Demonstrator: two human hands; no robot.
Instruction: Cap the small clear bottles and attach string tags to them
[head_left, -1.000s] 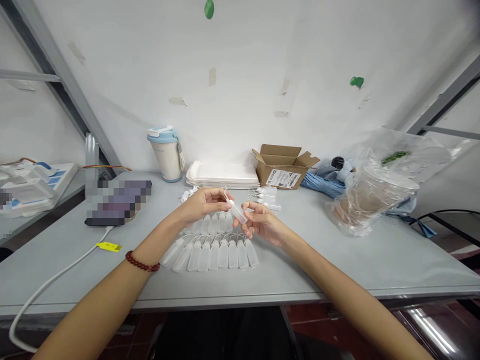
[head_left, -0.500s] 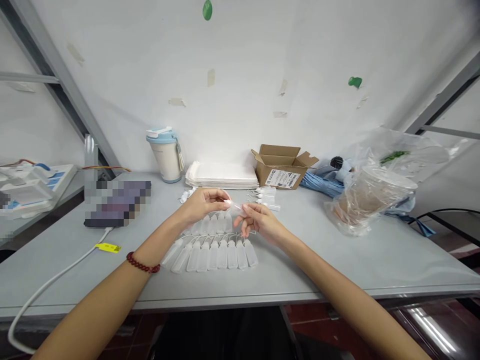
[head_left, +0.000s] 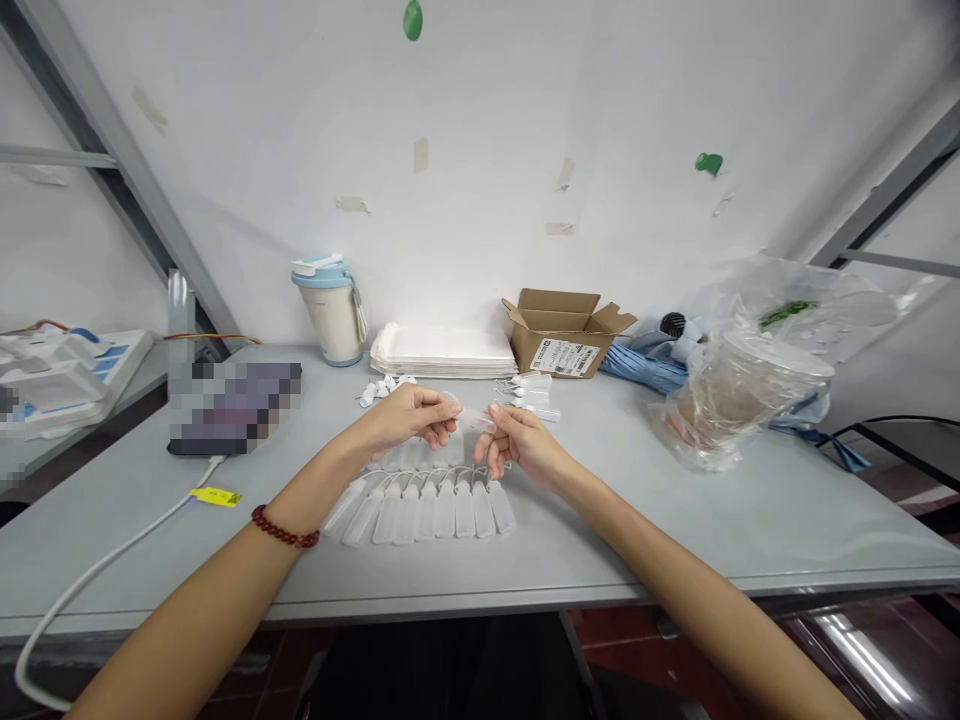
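Between my two hands, above the table, is a small translucent plastic bottle (head_left: pixel 473 419). My left hand (head_left: pixel 416 416) pinches its left end with thumb and forefinger, hiding that end. The other end is in the pinch of my right hand (head_left: pixel 521 438), whose lower fingers curl loosely. Just below lies a row of similar translucent bottles (head_left: pixel 425 512) with white tops and thin looped cords. A second row (head_left: pixel 409 455) behind it is partly covered by my left hand. Small white caps (head_left: pixel 378 390) are heaped beyond my left hand.
Several more bottles (head_left: pixel 537 397) lie near an open cardboard box (head_left: pixel 566 340). A stack of white envelopes (head_left: pixel 450 352) and a tumbler (head_left: pixel 330 310) stand at the back. A phone (head_left: pixel 240 408) with a cable is left; a plastic-wrapped container (head_left: pixel 750 395) is right.
My left hand has shifted slightly lower, and its fingers now curl down more. The white top seen at its fingertips is now hidden. My right hand stays nearly in place.
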